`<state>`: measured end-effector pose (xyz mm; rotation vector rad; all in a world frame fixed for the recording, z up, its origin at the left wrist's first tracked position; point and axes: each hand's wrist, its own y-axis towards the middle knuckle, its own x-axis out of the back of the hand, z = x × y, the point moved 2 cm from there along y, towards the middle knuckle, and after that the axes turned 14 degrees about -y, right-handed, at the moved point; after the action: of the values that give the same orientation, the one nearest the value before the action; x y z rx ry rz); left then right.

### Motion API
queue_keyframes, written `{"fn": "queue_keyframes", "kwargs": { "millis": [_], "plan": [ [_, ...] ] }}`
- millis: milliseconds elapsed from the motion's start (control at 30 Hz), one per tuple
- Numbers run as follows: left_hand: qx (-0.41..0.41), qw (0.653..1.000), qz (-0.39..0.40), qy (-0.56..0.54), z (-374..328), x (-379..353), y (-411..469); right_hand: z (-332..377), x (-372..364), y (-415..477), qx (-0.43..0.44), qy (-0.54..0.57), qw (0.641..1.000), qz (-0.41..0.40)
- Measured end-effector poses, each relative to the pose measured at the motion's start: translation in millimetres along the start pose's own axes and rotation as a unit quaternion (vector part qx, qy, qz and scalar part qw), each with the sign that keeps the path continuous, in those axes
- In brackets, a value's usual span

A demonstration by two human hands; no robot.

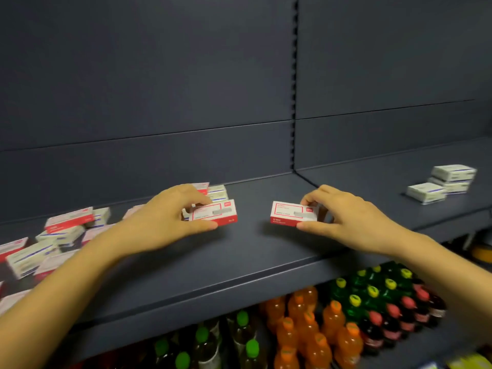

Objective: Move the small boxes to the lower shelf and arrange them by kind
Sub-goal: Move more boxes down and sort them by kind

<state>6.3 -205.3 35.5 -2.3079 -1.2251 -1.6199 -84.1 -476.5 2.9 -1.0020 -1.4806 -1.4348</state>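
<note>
- Your left hand (170, 217) pinches a small red-and-white cardboard box (215, 213) between thumb and fingers, low over the dark grey metal shelf (239, 262), left of the slotted upright post (295, 102).
- Your right hand (346, 217) grips a second red-and-white box (291, 213) the same way, in front of that post.
- A loose heap of mixed small boxes (53, 235) lies far left of the post.
- Three white-and-blue boxes (447, 182) sit stacked well right of it.
</note>
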Motion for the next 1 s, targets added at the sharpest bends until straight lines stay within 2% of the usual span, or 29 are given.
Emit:
{"fn": "queue_keyframes", "kwargs": {
  "millis": [200,400,700,1000],
  "plan": [
    [-0.079,0.997,0.020,-0.008,-57.6,-51.5,54.9,-69.6,23.8,-40.5,-0.048,-0.017,0.999,-0.010],
    [-0.118,0.992,0.019,-0.048,-126.4,-113.4,112.7,-159.5,44.0,-84.3,-0.096,-0.027,0.995,-0.016],
    [-0.151,0.986,0.004,-0.071,-227.8,-202.8,180.7,-297.7,64.1,-139.3,-0.137,-0.028,0.990,-0.018],
    [-0.178,0.981,0.031,-0.068,-310.2,-277.5,247.3,-403.7,77.0,-184.7,-0.177,-0.053,0.983,-0.013]
  ]
}}
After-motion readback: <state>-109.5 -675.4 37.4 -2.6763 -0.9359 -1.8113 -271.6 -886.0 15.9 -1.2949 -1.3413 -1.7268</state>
